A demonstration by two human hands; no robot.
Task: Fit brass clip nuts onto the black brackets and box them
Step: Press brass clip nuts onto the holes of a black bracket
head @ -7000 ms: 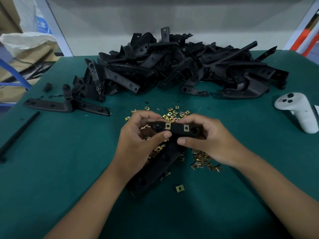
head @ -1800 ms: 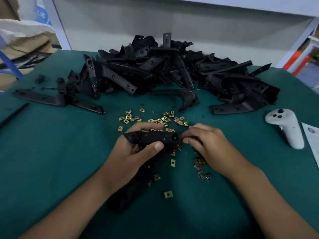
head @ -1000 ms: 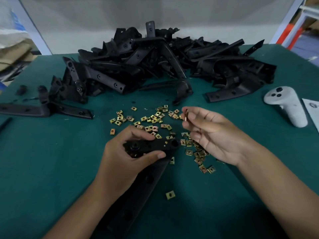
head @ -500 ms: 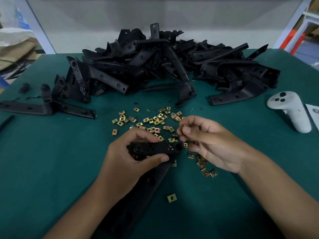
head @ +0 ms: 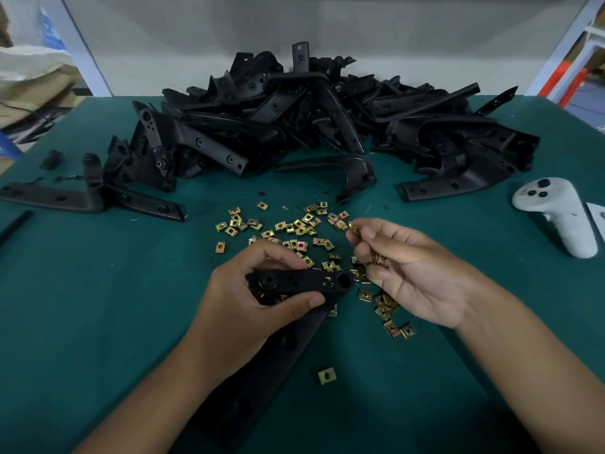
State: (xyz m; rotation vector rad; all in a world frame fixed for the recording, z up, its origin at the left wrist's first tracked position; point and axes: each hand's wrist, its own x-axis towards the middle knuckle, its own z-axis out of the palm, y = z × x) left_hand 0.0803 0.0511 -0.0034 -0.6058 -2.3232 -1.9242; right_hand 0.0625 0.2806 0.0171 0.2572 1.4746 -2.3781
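Green tabletop [head: 98, 290], no legible writing: left hand [head: 248, 299] grips a black bracket [head: 304, 280] mid-table; right hand [head: 406, 267] pinches a clip nut [head: 353, 228] above scattered brass nuts [head: 294, 227].

hands [head: 327, 290]: 2 | white controller [head: 556, 214]: 1 | black brackets [head: 294, 126]: dozens, piled | brass clip nuts [head: 294, 227]: dozens, scattered

Green table [head: 98, 306]: brackets [head: 294, 126], clip nuts [head: 294, 227], controller [head: 563, 214]
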